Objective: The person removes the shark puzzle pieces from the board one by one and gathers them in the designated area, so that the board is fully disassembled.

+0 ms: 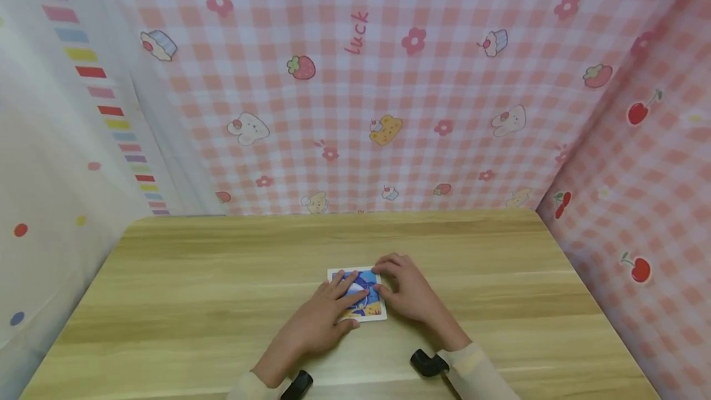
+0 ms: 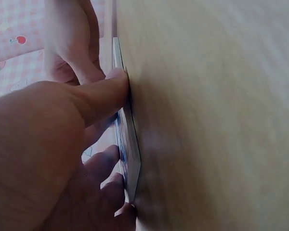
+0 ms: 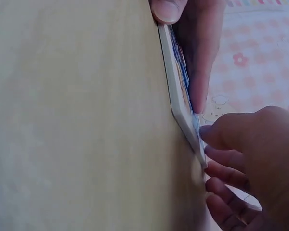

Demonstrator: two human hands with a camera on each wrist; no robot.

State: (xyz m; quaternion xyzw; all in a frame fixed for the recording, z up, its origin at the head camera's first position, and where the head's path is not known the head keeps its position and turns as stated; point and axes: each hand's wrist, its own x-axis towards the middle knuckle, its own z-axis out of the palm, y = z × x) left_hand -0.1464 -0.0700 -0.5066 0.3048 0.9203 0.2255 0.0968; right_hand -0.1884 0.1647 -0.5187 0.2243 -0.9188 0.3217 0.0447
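Note:
A small square picture board (image 1: 380,312) with a white border and a mostly blue printed picture lies flat on the wooden table. Across its left part rests my left hand (image 1: 320,321), fingers spread over the picture and thumb at the near edge. The left wrist view shows that thumb (image 2: 116,79) against the board's pale side. My right hand (image 1: 410,291) is at the right edge, its thumb and index finger touching the board near the far right corner. In the right wrist view the right thumb (image 3: 221,134) meets the picture side, the other fingers loosely bent. Fingers hide part of the picture.
The light wooden table (image 1: 222,276) extends around the board on all sides. A pink checked cloth (image 1: 344,97) hangs behind its far edge, with more cloth at left and right. Black wrist pieces (image 1: 429,363) sit by both sleeves.

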